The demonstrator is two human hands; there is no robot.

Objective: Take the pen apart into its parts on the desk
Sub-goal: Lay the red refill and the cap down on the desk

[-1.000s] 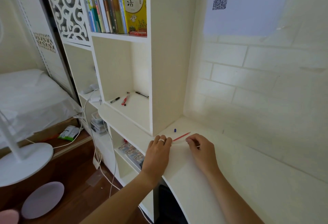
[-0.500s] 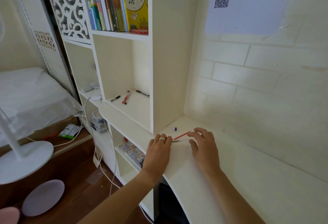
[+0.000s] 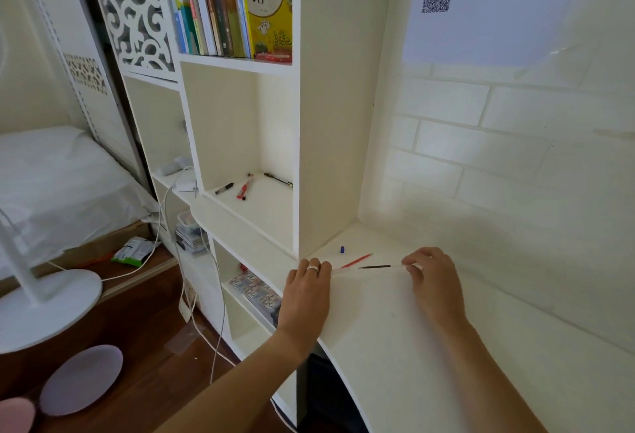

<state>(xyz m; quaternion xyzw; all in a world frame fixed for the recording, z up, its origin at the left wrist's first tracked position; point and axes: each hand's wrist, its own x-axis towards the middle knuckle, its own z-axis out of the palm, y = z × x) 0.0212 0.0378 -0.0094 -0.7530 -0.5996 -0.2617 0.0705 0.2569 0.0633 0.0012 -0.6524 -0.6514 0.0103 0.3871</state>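
Apart now, the right hand (image 3: 433, 278) pinches the refill (image 3: 374, 266), left hand (image 3: 307, 286) gripping the barrel (image 3: 342, 271); next, draw it fully clear.

Two bare forearms, no sleeves visible. The left hand (image 3: 305, 291) wears a plain silver-looking ring (image 3: 312, 268), seemingly on the middle finger. The right hand (image 3: 434, 281) shows no jewellery. No watch or bracelet on either wrist.

To your left, a row of upright books (image 3: 223, 3) fills the white shelf; below it, three loose pens (image 3: 244, 186) lie in an open cubby. A white fan base (image 3: 44, 309) stands far left.
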